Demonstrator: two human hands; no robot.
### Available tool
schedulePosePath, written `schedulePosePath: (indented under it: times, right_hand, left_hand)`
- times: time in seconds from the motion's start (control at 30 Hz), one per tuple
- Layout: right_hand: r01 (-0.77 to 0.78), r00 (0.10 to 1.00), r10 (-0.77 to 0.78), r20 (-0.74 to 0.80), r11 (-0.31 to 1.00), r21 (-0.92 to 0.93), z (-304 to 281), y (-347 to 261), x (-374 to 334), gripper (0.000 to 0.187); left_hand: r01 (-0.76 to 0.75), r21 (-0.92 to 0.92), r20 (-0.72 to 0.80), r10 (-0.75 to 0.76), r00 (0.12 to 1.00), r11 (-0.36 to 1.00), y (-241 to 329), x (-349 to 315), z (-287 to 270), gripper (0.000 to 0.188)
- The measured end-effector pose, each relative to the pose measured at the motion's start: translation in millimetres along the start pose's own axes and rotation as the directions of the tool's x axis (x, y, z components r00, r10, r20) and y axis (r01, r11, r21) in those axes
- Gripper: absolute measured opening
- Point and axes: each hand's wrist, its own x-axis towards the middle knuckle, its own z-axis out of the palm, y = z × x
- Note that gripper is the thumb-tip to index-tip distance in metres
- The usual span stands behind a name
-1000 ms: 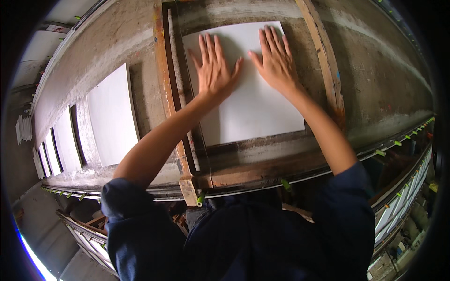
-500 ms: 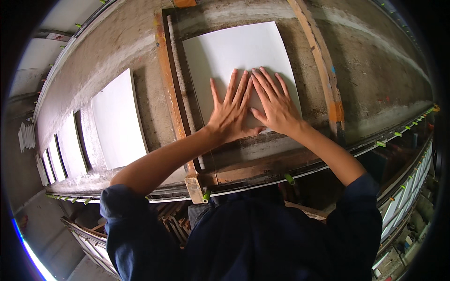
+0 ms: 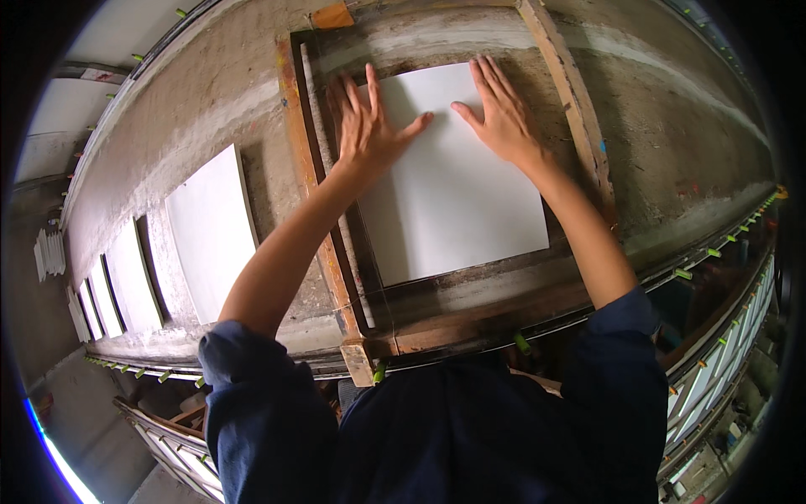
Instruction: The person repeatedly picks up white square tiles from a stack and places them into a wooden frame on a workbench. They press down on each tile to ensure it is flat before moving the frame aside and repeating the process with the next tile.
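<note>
A white sheet [image 3: 457,193] lies within a wooden frame [image 3: 314,168] on the worn tabletop. My left hand [image 3: 363,126] is over the sheet's far left corner, its fingers spread past the edge and its thumb pointing inward across the white surface. At the far right corner, my right hand [image 3: 505,118] rests along the edge with fingers stretched out and thumb apart. Neither hand grips anything. The hands cover parts of the sheet's far corners and side edges.
To the left, a white panel [image 3: 210,231] and several more white panels [image 3: 134,273] stand in a row along the table. An orange patch [image 3: 333,16] is on the frame's far side. Small green pegs [image 3: 683,274] line the table's near edge.
Both hands have moved away from me, from side by side on the sheet's near part to its far corners, and are now farther apart. The sheet sits slightly nearer me in view.
</note>
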Motion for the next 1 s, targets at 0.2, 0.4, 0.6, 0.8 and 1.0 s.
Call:
schedulePosePath:
  times: [0.2, 0.4, 0.6, 0.8, 1.0]
  right_hand:
    - [-0.033, 0.999, 0.035, 0.019, 0.994, -0.100, 4.3, 4.5, 21.1, 0.071]
    - [0.062, 0.995, -0.047, 0.086, 0.981, -0.185, -13.0, -28.1, -37.8, 0.068]
    - [0.078, 0.924, -0.147, 0.354, 0.976, 0.203, -120.9, -42.9, -100.5, 0.054]
    - [-0.332, 0.925, 0.270, 0.268, 0.918, 0.219, -144.2, 62.6, -112.0, 0.086]
    - [-0.284, 0.952, 0.171, 0.252, 0.802, 0.526, -139.3, 60.2, -97.8, 0.091]
  left_hand:
    - [0.006, 0.005, -0.113, -0.005, 0.994, 1.000, -12.7, 22.3, 19.0, 0.114]
    - [-0.251, 0.432, 0.009, 0.274, 0.962, 0.866, 20.3, -64.5, 20.8, 0.104]
    - [-0.233, -0.048, 0.308, 0.236, 0.922, 0.971, 20.4, -106.8, -62.4, 0.092]
    - [0.022, -0.382, -0.216, -0.112, 0.970, 0.924, -44.2, -120.6, -32.4, 0.082]
    - [-0.024, -0.631, -0.175, -0.113, 0.978, 0.775, -37.3, -115.5, -61.9, 0.069]
